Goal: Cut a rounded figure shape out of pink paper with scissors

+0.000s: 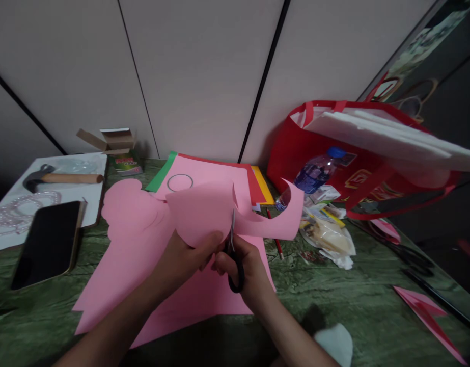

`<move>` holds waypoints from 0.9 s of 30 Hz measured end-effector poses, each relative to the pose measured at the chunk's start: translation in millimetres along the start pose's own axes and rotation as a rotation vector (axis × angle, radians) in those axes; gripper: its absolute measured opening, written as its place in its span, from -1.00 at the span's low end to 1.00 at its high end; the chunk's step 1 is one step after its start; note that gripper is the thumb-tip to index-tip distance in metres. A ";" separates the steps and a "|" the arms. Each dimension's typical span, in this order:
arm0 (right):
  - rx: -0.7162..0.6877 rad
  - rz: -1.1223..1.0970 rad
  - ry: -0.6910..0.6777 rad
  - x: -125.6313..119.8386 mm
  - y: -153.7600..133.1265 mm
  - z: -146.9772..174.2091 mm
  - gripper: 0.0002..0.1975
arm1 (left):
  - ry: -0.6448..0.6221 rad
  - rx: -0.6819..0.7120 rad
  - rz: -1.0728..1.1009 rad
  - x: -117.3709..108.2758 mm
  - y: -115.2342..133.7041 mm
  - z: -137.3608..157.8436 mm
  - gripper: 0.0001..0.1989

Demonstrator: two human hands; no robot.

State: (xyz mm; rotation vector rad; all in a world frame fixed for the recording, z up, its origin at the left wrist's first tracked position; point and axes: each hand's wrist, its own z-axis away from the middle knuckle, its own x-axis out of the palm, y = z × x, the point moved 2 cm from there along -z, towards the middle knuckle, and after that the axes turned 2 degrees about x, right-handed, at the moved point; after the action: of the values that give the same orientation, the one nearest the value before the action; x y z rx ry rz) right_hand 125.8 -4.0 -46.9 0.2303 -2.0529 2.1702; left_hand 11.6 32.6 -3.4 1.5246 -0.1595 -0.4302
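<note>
My left hand [200,252] pinches the lower edge of a piece of pink paper [202,211], held up above the table. In my right hand [248,267] are black-handled scissors [238,270], their blades pointing away from me at the paper's right side. A curved strip of the same paper hangs off to the right of the blades. Both hands are close together, nearly touching. Under them lie large pink sheets [196,300]. To the left, cut pink pieces with rounded edges [130,209] rest in a pile on these sheets.
A phone [47,244], a hammer [70,178] and bead strings [24,211] lie at left, near a small opened box [123,158]. Behind are coloured sheets [259,186] and a ring [180,182]. At right stand a red bag [284,148] and a bottle [314,171]; a red pencil [277,244] lies nearby.
</note>
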 end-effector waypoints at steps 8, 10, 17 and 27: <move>0.003 0.010 0.007 0.2 -2.0 -1.1 -0.76 | -0.001 0.007 -0.026 -1.5 -0.1 -0.6 -0.65; 0.008 0.015 0.008 -0.1 -2.0 -1.1 -0.77 | -0.003 0.010 -0.021 -2.1 -0.1 -0.2 -0.65; 0.014 0.003 0.010 0.3 -1.4 -0.1 -0.78 | 0.024 -0.020 -0.065 -4.8 -2.6 -1.9 -0.65; 0.022 -0.028 0.011 1.2 -3.7 0.6 -0.79 | 0.035 -0.037 -0.079 -8.5 -5.8 -2.6 -0.64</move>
State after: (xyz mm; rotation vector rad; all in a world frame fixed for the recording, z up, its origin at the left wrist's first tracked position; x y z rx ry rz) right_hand 125.4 -4.3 -43.0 0.2479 -2.0088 2.1734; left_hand 3.8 38.2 -7.9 1.5051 -0.0637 -0.4669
